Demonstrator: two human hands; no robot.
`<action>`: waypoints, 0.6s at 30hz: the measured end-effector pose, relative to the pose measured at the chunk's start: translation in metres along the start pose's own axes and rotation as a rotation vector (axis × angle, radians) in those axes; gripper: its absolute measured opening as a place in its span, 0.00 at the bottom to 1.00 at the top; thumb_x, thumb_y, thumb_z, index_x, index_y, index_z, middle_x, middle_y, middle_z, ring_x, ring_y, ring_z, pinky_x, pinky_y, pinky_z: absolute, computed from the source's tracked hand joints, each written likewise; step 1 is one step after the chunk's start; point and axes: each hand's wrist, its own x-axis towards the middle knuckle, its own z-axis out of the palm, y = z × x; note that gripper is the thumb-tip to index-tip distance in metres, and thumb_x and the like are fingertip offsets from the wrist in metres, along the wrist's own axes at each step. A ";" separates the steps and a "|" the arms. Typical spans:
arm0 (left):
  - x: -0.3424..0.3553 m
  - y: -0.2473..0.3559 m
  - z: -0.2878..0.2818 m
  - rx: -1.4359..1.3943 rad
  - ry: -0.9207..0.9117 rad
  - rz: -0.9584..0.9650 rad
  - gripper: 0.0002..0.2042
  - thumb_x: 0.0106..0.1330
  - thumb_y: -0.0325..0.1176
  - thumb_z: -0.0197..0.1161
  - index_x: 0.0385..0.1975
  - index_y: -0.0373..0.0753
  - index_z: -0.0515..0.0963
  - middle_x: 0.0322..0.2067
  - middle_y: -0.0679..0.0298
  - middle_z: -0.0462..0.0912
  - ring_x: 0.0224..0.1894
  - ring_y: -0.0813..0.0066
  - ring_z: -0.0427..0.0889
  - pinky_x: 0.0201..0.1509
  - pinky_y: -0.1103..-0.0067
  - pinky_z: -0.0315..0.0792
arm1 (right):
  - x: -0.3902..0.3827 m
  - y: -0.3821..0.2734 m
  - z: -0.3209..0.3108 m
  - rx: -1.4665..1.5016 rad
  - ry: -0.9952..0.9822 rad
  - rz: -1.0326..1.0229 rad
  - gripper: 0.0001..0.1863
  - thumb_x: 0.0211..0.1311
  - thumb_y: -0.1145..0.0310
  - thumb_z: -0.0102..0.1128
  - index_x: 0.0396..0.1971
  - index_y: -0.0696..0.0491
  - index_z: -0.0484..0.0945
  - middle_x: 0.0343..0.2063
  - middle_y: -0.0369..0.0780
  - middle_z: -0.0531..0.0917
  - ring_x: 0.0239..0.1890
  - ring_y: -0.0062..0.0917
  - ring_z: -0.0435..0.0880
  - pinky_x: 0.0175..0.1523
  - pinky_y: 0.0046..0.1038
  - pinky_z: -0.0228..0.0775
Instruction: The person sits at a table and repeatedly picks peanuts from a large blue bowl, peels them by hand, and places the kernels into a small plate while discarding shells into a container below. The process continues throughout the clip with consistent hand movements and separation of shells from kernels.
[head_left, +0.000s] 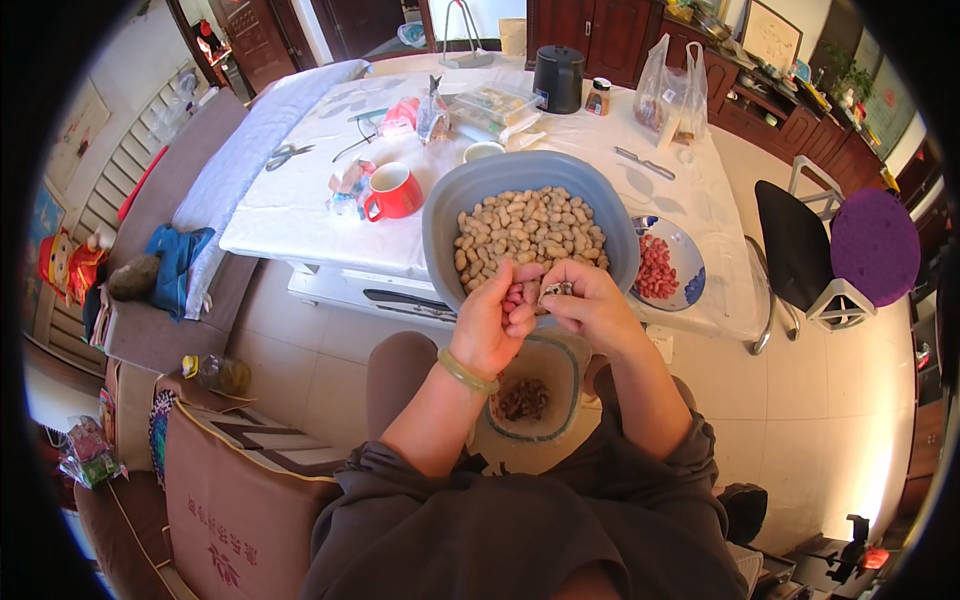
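Note:
Red-skinned peanut kernels [515, 296] lie in my left hand [484, 332], its fingers curled around them. My right hand [604, 312] pinches a cracked peanut shell [556, 290] close to my left fingertips. Both hands are over the near rim of a grey-blue basin [440, 235], which holds a heap of unshelled peanuts [530, 232]. To the right of the basin, a white bowl with blue patterns [692, 262] contains loose red kernels [655, 268]. Below my hands, between my knees, a bin [572, 380] has brown shells [524, 399] at its bottom.
On the white-covered table [290, 225] are a red mug [394, 191], scissors [288, 156], a knife [643, 163], a black kettle [559, 80], a small jar [598, 97] and a plastic bag [668, 95]. A black chair [790, 235] stands right, a cushioned bench [165, 290] left.

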 end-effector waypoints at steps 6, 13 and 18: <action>0.002 0.001 -0.006 -0.140 0.121 0.082 0.19 0.68 0.45 0.48 0.41 0.31 0.72 0.26 0.65 0.68 0.24 0.81 0.63 0.22 0.87 0.56 | -0.012 -0.013 0.003 -0.410 -0.025 -0.006 0.04 0.51 0.77 0.54 0.28 0.55 0.71 0.17 0.32 0.70 0.18 0.13 0.69 0.23 0.17 0.59; 0.004 0.000 -0.006 -0.209 0.090 0.164 0.24 0.67 0.47 0.49 0.43 0.26 0.71 0.34 0.57 0.74 0.37 0.70 0.73 0.44 0.80 0.71 | -0.018 0.007 -0.003 -0.905 -0.156 -0.286 0.07 0.47 0.79 0.53 0.30 0.57 0.71 0.24 0.41 0.76 0.26 0.29 0.77 0.33 0.28 0.68; 0.004 -0.001 -0.002 -0.192 0.099 0.179 0.25 0.68 0.50 0.44 0.42 0.29 0.72 0.36 0.57 0.77 0.40 0.69 0.76 0.49 0.75 0.71 | -0.022 0.005 -0.001 -0.892 -0.226 -0.170 0.11 0.47 0.78 0.55 0.34 0.57 0.73 0.30 0.43 0.79 0.34 0.32 0.79 0.39 0.29 0.71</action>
